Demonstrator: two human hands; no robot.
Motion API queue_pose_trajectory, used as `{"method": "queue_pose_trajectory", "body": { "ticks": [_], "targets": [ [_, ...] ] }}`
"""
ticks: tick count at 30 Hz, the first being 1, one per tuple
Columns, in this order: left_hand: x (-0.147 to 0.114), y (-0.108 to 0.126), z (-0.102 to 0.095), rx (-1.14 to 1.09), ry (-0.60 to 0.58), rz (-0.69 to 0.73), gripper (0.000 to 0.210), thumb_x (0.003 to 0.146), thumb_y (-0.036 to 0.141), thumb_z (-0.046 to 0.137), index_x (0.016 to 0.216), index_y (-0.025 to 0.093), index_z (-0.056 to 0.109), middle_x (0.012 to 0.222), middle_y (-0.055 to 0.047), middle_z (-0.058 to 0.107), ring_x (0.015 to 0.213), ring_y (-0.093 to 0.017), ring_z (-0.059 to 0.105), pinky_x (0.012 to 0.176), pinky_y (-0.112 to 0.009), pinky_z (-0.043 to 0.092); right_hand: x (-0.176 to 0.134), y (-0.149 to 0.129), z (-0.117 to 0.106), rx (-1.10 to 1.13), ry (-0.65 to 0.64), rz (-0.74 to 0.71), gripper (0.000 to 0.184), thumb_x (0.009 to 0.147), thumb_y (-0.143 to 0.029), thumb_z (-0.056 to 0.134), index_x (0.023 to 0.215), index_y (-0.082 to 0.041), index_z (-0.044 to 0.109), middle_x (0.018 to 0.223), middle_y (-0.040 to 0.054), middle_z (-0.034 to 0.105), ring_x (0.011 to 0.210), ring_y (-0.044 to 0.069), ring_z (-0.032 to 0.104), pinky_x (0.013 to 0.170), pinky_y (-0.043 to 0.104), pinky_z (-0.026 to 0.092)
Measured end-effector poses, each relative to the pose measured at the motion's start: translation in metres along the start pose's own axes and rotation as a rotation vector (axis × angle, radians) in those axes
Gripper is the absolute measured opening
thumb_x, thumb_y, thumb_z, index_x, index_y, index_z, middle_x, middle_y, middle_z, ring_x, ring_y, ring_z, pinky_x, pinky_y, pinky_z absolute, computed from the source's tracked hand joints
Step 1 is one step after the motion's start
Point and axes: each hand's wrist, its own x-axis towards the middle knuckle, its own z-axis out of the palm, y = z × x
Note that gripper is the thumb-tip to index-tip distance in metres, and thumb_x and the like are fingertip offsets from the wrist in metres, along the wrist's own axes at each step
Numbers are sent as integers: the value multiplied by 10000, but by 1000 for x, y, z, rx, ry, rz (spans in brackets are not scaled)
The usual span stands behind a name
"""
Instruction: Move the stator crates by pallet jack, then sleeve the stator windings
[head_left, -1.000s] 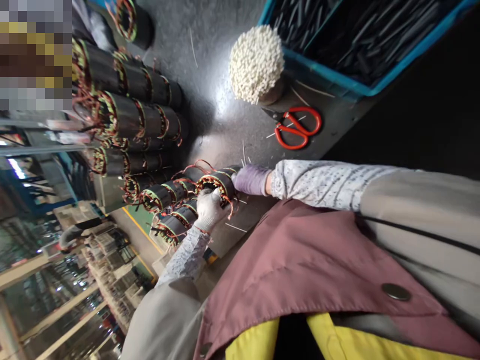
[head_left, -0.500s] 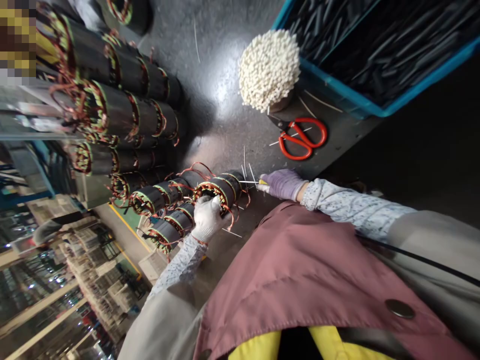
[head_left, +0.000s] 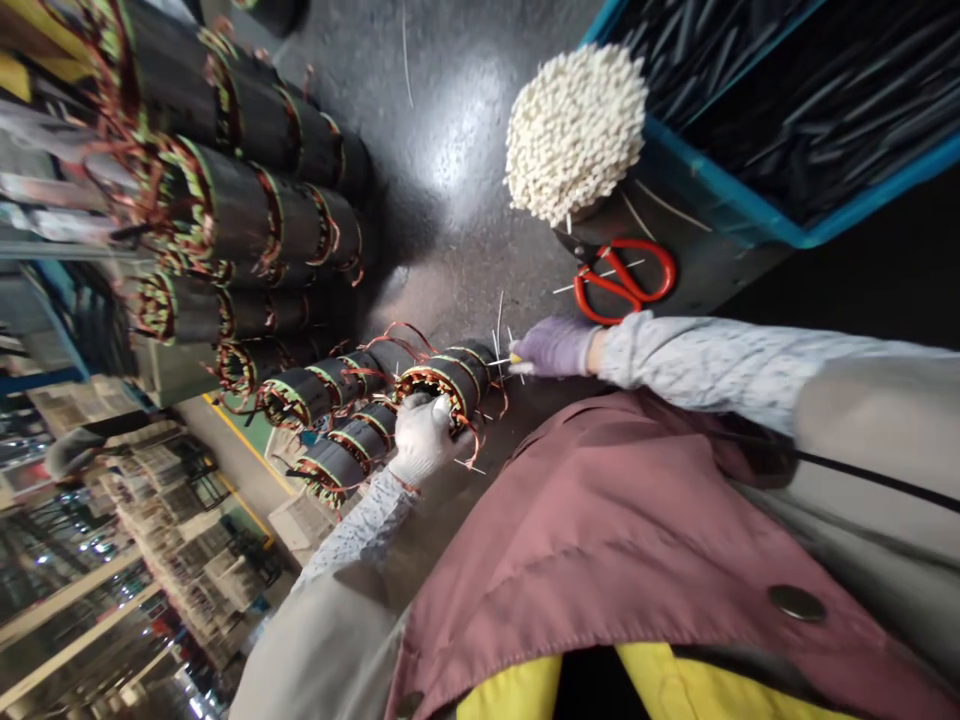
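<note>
Purple-gloved, your right hand [head_left: 553, 347] pinches a thin white stick [head_left: 500, 361] beside the wire-wound cylinder [head_left: 469, 370] on the dark table [head_left: 442, 250]; your left hand [head_left: 421, 438] grips its open end. Past your right are red-handled scissors [head_left: 630, 293], a white bundle [head_left: 576, 132], a blue bin [head_left: 739, 195]; more cylinders [head_left: 244, 222] crowd leftward.

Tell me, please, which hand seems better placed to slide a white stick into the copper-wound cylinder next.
Probably the right hand: it pinches a white stick pointing toward one end of the copper-wound cylinder, while the left hand holds the other end.
</note>
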Motion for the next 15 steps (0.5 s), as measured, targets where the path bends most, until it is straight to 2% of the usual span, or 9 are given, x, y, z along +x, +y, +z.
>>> {"method": "queue_pose_trajectory", "body": {
  "ticks": [4, 7, 10, 12, 15],
  "targets": [
    [-2, -4, -1, -2, -57, 39, 305, 720, 427, 680, 941, 217, 682, 766, -60, 725, 820, -261, 699, 916, -394, 457, 24, -28, 3, 8, -8, -107, 364, 959, -334, 459, 1125, -99, 680, 1042, 205, 702, 1008, 292, 675, 804, 358, 485],
    [-1, -3, 3, -12, -47, 10, 328, 733, 422, 668, 989, 217, 679, 791, -65, 728, 856, -269, 696, 940, -408, 450, 27, -40, 10, 30, 66, -79, 373, 956, -196, 383, 1168, -44, 649, 1059, 260, 681, 1049, 322, 661, 838, 405, 489],
    [1, 1, 6, -16, -27, -62, 314, 747, 433, 653, 966, 209, 683, 803, -75, 732, 848, -269, 691, 960, -416, 444, 28, -40, 8, 13, 55, -66, 388, 968, -251, 394, 1199, -50, 633, 1055, 252, 687, 1041, 322, 668, 833, 405, 501],
    [4, 5, 5, -18, 9, -147, 301, 752, 435, 645, 938, 201, 685, 809, -82, 734, 846, -270, 684, 955, -409, 449, 29, -38, -2, -55, 38, -78, 379, 960, -338, 454, 1149, -90, 671, 1047, 214, 703, 1020, 307, 679, 816, 372, 508],
    [11, 13, -1, -39, 85, -279, 271, 760, 400, 623, 930, 199, 687, 836, -94, 733, 890, -275, 670, 876, -375, 476, 26, -34, -21, -174, 40, -42, 322, 931, -347, 524, 1046, -117, 718, 1027, 188, 717, 1006, 297, 687, 801, 343, 510]
  ]
}}
